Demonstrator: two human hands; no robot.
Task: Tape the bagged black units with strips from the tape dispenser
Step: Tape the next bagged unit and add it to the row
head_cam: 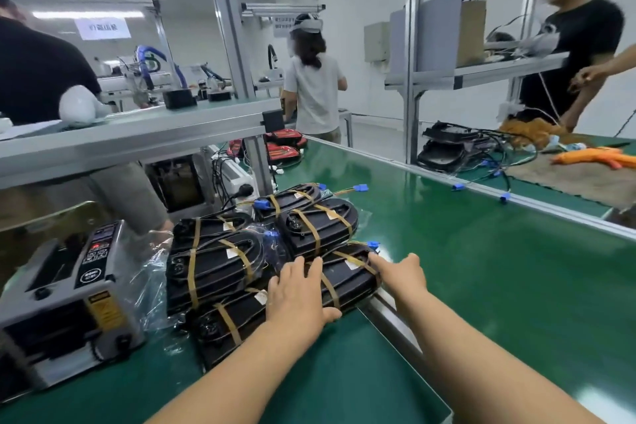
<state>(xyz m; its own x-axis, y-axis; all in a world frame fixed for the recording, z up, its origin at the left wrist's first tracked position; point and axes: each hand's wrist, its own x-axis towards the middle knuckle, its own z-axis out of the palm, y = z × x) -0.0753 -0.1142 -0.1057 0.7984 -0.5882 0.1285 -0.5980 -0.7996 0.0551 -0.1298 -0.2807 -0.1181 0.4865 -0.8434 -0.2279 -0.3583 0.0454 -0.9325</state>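
Both our hands are open and apart on the nearest bagged black unit (354, 286). Left hand (299, 296) lies flat on top, fingers spread, thumb over the near edge. Right hand (401, 274) has straight fingers touching its right end. The unit sits at the front of the taped pile (213, 262) on the green bench (481, 268), near the tape dispenser (69, 303). Clear bags (155, 279) hold units and cables.

Right: I'm seeing open counter (481, 268).
Left: tape dispenser (69, 303) is blocking me.
Ahead: bagged black units (213, 265) are crowding the way.
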